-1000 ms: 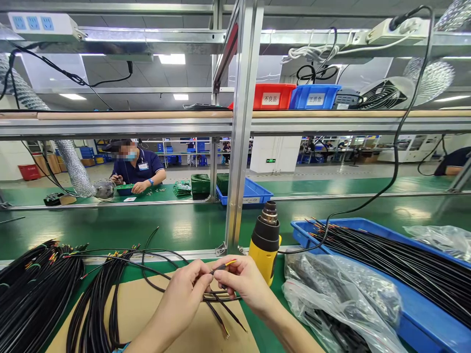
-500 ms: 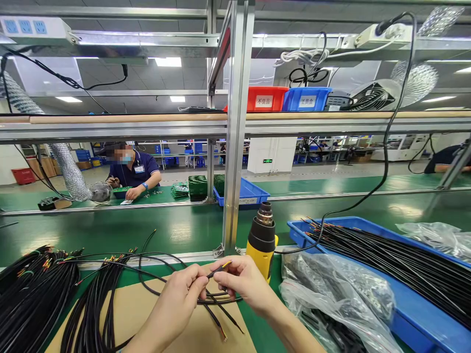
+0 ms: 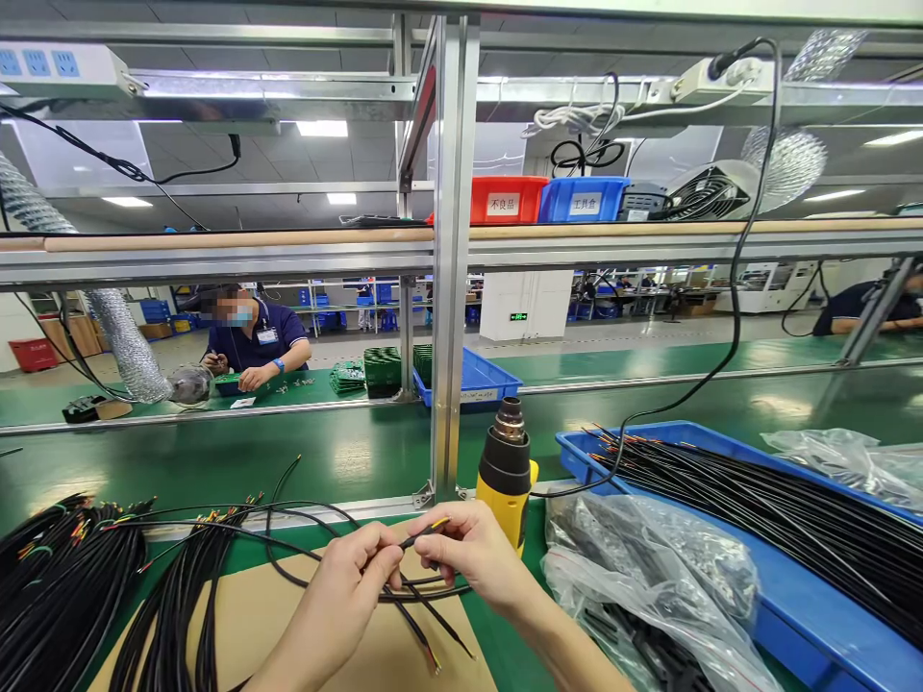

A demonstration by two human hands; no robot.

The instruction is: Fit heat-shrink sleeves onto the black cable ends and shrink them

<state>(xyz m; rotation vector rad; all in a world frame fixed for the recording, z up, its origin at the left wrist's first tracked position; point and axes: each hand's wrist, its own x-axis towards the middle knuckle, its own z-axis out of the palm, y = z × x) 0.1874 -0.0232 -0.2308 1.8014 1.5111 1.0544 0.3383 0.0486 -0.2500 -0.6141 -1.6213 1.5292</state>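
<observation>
Two hands [image 3: 408, 567] stay locked on the same job, and the big change from a moment ago is the view: the whole bench has slid a touch left in frame while the grip holds. The left hand [image 3: 338, 601] and right hand [image 3: 472, 557] are both clenched, fingertips pinching a black cable [image 3: 422, 538] at the middle of the near bench, its yellow-and-red wire ends poking out toward the far right. The cable's long loop drops over a cardboard sheet [image 3: 288, 615], with a split end trailing near the hands. To the near left, two coiled bundles of black cable [image 3: 72, 586] [image 3: 173, 605] lie with coloured tips showing. Just past the right hand, a yellow-and-black heat gun [image 3: 506, 471] stands upright, nozzle up, beside an aluminium upright [image 3: 448, 250]. On the right, a blue plastic tray [image 3: 814, 615] is packed with straight black cables [image 3: 757, 500], their coloured ends fanned toward the far left. A clear plastic bag [image 3: 649, 586] slumps against the tray's near-left side, dark contents inside. Up on the far shelf sit a labelled red bin [image 3: 509, 200] and a labelled blue bin [image 3: 583, 200]. Across the line, a co-worker [image 3: 252, 336] sits at the far bench, hands over a green circuit board [image 3: 235, 384], near a blue tray [image 3: 468, 377].
</observation>
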